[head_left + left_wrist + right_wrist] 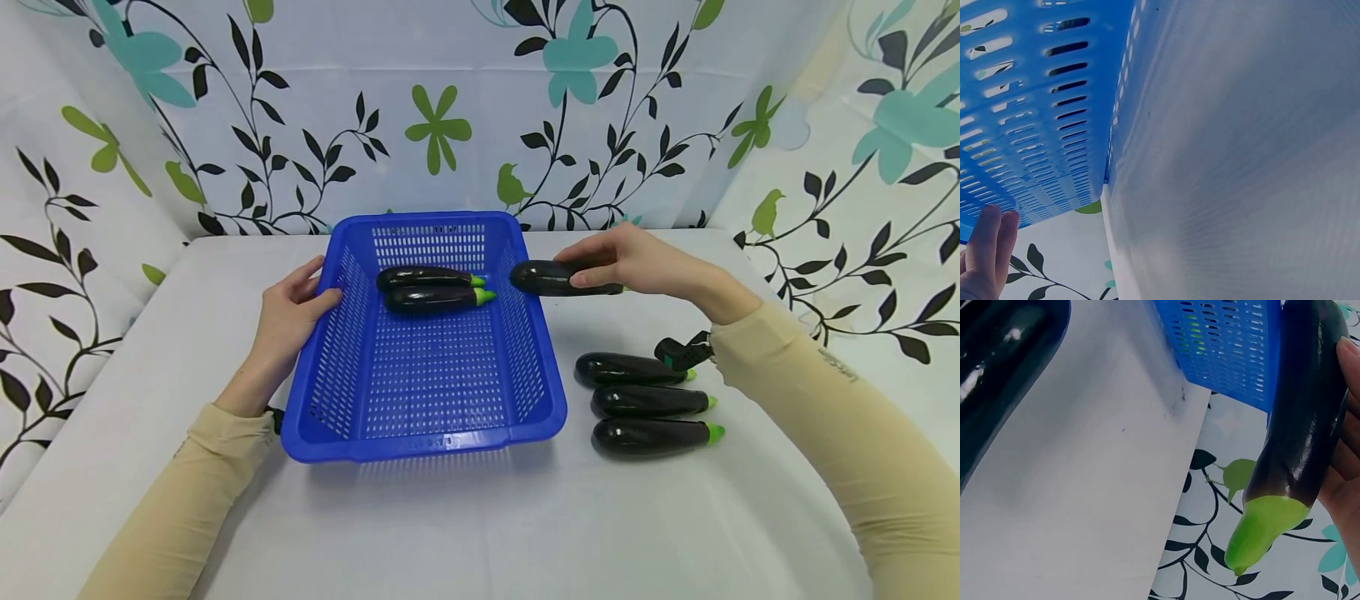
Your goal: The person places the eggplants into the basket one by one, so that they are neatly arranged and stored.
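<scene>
The right hand (637,260) pinches an eggplant (542,277) between thumb and fingers, its rounded end jutting past them near the blue basket's right rim (553,392); the left hand (288,312) grips the opposite rim (306,398)

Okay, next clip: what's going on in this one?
A person's right hand holds an eggplant by the right rim of a blue basket, while the left hand grips the basket's left rim. Two eggplants lie side by side inside. Three more lie in a row on the table, right of the basket.
</scene>
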`<action>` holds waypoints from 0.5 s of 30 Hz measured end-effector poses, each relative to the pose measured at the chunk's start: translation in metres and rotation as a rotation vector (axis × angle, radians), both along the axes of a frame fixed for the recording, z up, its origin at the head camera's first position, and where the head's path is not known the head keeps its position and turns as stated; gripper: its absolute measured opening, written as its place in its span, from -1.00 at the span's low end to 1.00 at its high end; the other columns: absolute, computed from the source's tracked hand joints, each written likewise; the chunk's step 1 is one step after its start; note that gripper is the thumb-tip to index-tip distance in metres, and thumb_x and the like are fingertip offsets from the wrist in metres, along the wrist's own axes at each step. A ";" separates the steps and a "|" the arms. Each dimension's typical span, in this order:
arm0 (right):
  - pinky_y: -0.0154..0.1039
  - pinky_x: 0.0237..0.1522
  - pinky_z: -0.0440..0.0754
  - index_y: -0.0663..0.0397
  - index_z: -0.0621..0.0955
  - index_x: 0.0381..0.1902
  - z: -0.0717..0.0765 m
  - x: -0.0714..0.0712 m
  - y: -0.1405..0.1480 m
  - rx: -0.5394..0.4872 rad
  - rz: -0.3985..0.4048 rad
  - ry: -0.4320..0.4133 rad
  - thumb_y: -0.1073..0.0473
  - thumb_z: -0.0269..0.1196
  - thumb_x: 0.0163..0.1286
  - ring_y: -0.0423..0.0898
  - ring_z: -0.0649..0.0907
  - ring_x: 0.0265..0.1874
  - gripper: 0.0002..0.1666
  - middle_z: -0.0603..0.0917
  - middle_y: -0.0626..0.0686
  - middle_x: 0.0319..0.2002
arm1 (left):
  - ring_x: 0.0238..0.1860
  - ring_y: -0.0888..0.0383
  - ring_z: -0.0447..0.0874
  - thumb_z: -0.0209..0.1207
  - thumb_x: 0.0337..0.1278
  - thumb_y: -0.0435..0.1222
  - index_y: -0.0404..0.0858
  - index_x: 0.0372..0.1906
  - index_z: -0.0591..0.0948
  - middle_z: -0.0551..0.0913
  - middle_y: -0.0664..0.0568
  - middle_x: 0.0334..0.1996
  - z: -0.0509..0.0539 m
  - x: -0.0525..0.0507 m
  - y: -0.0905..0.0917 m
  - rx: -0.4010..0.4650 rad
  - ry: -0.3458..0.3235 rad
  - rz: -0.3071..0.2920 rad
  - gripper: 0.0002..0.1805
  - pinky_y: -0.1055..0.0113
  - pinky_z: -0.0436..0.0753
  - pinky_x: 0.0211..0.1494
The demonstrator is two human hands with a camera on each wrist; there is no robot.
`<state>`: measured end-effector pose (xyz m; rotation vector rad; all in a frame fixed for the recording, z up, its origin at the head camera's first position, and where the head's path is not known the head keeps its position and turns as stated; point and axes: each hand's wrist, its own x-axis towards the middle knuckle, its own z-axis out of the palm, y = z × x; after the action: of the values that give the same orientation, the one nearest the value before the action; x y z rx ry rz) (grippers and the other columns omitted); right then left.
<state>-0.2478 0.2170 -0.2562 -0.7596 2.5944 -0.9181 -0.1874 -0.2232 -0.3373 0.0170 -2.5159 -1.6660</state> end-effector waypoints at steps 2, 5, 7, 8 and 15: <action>-0.05 0.08 0.53 -0.02 0.63 0.24 0.001 0.000 -0.003 -0.001 0.005 0.001 0.09 0.32 0.39 -0.03 0.62 0.00 -0.53 0.70 0.05 0.09 | 0.06 0.24 0.60 0.10 0.41 -0.15 -0.17 0.58 0.15 0.47 -0.25 0.36 0.000 0.000 0.000 0.000 0.001 0.000 -0.27 0.64 0.61 -0.09; -0.03 0.11 0.54 0.00 0.64 0.23 0.002 -0.001 -0.008 -0.005 0.021 0.007 0.10 0.32 0.39 -0.04 0.63 0.00 -0.54 0.71 0.05 0.08 | 0.01 0.32 0.59 0.11 0.40 -0.16 -0.18 0.57 0.16 0.47 -0.26 0.36 0.000 0.000 0.000 0.010 0.006 -0.002 -0.27 0.65 0.61 -0.10; -0.04 0.11 0.55 0.02 0.64 0.22 0.003 -0.002 -0.011 -0.014 0.038 0.013 0.11 0.31 0.40 -0.04 0.64 -0.01 -0.55 0.72 0.06 0.07 | -0.04 0.40 0.57 0.12 0.40 -0.18 -0.20 0.57 0.17 0.47 -0.27 0.35 0.000 0.000 -0.001 0.021 0.011 -0.003 -0.28 0.66 0.61 -0.11; -0.05 0.10 0.56 0.03 0.64 0.22 0.003 -0.002 -0.013 -0.018 0.045 0.014 0.11 0.31 0.40 -0.05 0.64 -0.02 -0.55 0.72 0.06 0.07 | -0.06 0.43 0.57 0.13 0.39 -0.20 -0.20 0.56 0.18 0.47 -0.27 0.35 0.001 0.000 -0.001 0.026 0.013 -0.003 -0.28 0.67 0.61 -0.12; -0.06 0.08 0.57 0.03 0.64 0.22 0.002 -0.005 -0.023 -0.025 0.058 0.008 0.12 0.31 0.40 -0.04 0.66 -0.08 -0.55 0.73 0.06 0.05 | -0.04 0.43 0.56 0.11 0.40 -0.18 -0.19 0.57 0.17 0.45 -0.28 0.36 0.000 0.000 -0.001 0.022 0.012 -0.010 -0.28 0.67 0.60 -0.11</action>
<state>-0.2531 0.1938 -0.2545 -0.8420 2.5580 -0.9334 -0.1870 -0.2242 -0.3369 -0.0035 -2.4932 -1.6917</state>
